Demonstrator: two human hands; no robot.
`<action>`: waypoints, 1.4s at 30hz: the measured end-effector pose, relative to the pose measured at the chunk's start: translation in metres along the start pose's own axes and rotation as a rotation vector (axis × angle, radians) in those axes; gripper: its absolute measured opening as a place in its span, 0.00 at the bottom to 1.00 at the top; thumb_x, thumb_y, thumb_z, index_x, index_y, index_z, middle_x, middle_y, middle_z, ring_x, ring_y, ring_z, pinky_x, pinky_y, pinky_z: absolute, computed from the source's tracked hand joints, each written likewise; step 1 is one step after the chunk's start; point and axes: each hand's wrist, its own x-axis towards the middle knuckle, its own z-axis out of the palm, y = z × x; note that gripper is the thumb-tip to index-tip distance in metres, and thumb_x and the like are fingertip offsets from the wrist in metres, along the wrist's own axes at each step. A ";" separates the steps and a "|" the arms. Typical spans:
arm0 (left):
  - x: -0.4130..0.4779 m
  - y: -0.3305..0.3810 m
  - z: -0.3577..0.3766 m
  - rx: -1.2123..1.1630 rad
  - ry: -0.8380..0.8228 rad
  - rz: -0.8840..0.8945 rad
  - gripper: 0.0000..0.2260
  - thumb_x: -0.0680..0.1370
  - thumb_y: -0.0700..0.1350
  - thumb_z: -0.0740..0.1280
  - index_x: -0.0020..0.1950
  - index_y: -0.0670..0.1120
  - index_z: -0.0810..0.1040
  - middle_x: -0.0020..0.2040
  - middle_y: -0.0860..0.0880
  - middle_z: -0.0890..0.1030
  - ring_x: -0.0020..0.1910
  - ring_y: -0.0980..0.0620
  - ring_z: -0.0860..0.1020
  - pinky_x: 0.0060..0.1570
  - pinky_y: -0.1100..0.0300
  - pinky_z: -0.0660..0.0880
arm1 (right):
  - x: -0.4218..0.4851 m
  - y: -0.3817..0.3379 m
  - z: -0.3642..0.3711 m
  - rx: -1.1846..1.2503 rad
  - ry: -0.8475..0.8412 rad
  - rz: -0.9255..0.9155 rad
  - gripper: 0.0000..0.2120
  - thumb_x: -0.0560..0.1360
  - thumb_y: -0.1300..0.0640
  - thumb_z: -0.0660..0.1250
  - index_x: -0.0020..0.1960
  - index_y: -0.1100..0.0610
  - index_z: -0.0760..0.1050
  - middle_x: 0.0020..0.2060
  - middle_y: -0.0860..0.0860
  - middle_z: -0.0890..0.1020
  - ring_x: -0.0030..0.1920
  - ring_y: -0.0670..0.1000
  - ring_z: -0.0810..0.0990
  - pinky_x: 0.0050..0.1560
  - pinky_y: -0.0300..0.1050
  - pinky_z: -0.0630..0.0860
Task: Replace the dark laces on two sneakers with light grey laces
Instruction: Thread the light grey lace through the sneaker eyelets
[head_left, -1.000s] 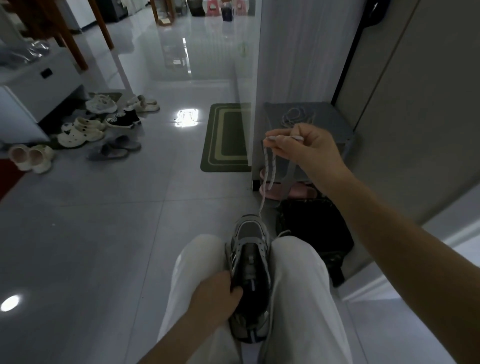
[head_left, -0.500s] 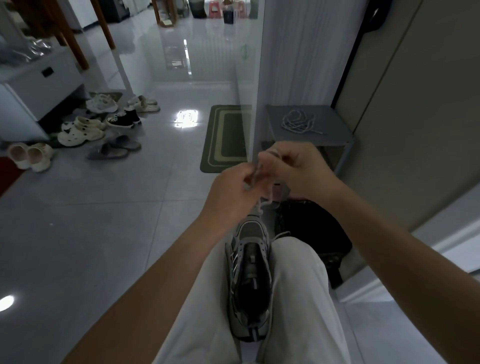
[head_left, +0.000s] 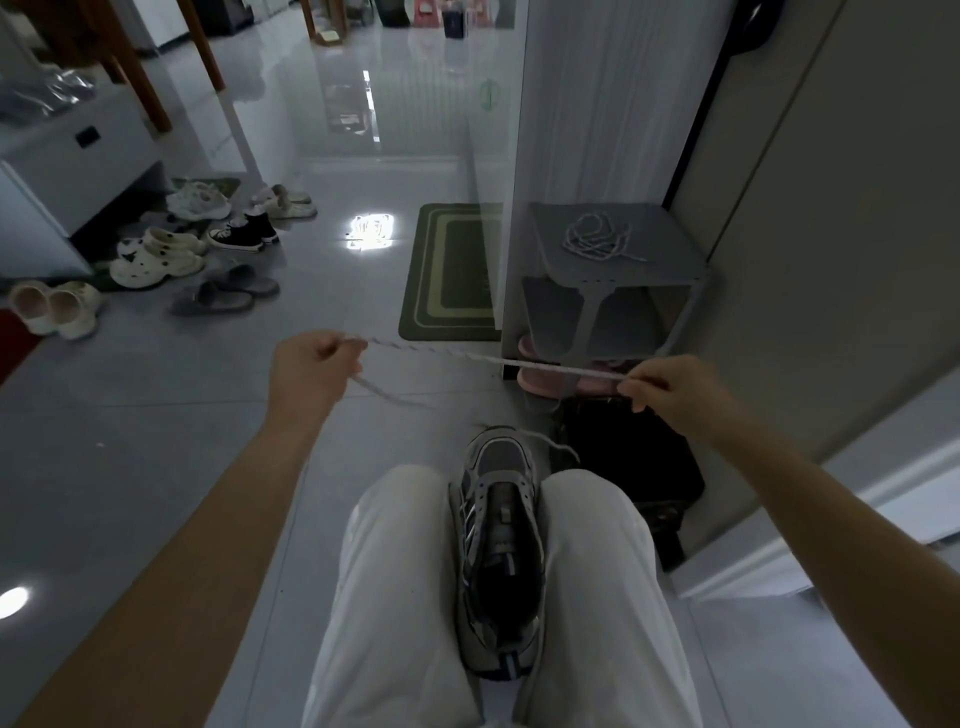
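Moved apart: left hand (head_left: 311, 371), right hand (head_left: 672, 387) | both pinch light grey lace (head_left: 493, 358) taut | above sneaker (head_left: 498, 519)

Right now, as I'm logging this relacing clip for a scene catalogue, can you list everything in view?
light lace: one, light grey, stretched between both hands
sneaker: one, grey, low centre, toe pointing away
coiled lace: one, pale, on the shelf top
shelf: one, grey, right, by the wall
slippers: one pair, pink, under the shelf
bag: one, black, floor beside the sneaker
mat: one, green, floor ahead
loose shoes: several pairs, white, black, grey, floor at left
legs: two, white trousers, flanking the sneaker
left hand: grip on the light lace
right hand: grip on the light lace
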 end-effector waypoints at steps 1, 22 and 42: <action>0.005 -0.009 -0.005 0.059 -0.010 -0.007 0.08 0.75 0.42 0.68 0.36 0.44 0.80 0.21 0.59 0.76 0.19 0.60 0.68 0.20 0.70 0.63 | 0.002 0.009 0.000 0.013 0.041 0.059 0.09 0.75 0.56 0.67 0.37 0.52 0.80 0.29 0.44 0.79 0.30 0.43 0.76 0.34 0.42 0.70; -0.075 -0.015 0.081 0.144 -0.521 -0.133 0.18 0.78 0.44 0.63 0.27 0.45 0.72 0.29 0.44 0.77 0.30 0.51 0.72 0.35 0.59 0.67 | -0.036 -0.052 0.093 0.729 -0.161 0.419 0.05 0.73 0.72 0.66 0.42 0.64 0.76 0.27 0.51 0.79 0.26 0.41 0.79 0.30 0.32 0.75; -0.160 -0.037 0.117 0.254 -0.298 0.190 0.04 0.74 0.46 0.70 0.43 0.47 0.83 0.44 0.59 0.69 0.42 0.60 0.73 0.43 0.60 0.75 | -0.056 -0.048 0.109 0.166 0.001 0.097 0.03 0.71 0.60 0.70 0.39 0.58 0.79 0.40 0.54 0.82 0.43 0.53 0.80 0.48 0.49 0.75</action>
